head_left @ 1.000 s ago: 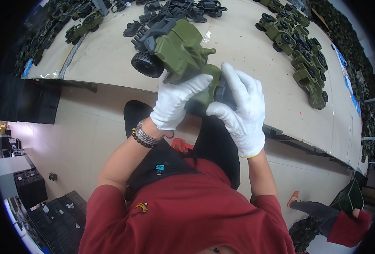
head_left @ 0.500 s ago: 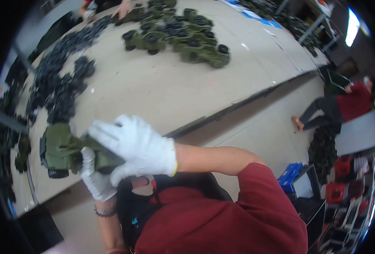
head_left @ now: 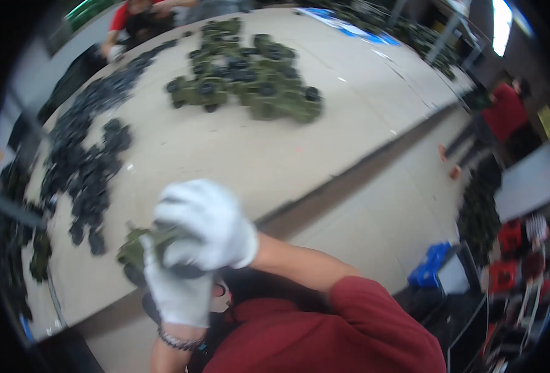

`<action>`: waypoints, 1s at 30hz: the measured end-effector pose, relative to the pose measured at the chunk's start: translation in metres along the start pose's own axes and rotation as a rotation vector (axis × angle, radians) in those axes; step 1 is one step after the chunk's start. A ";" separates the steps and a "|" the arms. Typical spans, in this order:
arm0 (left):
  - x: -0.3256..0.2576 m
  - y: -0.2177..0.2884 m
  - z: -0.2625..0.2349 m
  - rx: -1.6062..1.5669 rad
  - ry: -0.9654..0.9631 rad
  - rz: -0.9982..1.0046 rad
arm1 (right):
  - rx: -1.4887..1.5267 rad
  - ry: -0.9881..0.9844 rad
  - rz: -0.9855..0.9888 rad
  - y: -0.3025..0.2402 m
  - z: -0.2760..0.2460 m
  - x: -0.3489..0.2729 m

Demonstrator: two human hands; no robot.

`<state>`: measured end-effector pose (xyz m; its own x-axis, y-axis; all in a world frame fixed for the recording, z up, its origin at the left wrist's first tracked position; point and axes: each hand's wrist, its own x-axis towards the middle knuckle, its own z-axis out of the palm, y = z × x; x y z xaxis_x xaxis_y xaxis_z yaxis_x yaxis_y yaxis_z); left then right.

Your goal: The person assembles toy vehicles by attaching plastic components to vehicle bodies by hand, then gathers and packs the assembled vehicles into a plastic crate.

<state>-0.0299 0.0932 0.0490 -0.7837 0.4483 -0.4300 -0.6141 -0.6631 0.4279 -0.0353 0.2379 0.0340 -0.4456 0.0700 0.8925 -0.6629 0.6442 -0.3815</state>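
Close to my body, over the table's near edge, I have an olive-green toy vehicle [head_left: 131, 253] with dark wheels. My left hand [head_left: 178, 289], in a white glove, grips it from below with the thumb along its side. My right hand [head_left: 206, 224], gloved too and blurred by motion, is curled over the near end of the toy and covers much of it. Farther out on the table lies a cluster of similar green toy vehicles [head_left: 265, 90]. To the left is a long heap of small dark grey parts [head_left: 91, 168].
The beige table [head_left: 225, 149] has its edge running diagonally beside my right arm. Across it a person in red [head_left: 123, 28] works. Another person [head_left: 505, 112] stands on the floor at right. A blue bin [head_left: 430, 264] and a heap of green parts [head_left: 479, 214] are at right.
Both hands have moved right and nearer my body with the toy vehicle, which is turned and more covered. The right fingers are more curled. The person across has shifted.
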 end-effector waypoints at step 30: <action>0.199 0.095 0.014 0.715 -0.027 0.182 | -0.916 -0.635 0.540 0.270 0.017 0.088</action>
<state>-0.2456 0.1281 0.0149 -0.8752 0.3892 -0.2873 -0.3780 -0.1799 0.9081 -0.2639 0.4051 0.0058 -0.9131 0.2752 0.3008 0.2475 0.9605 -0.1274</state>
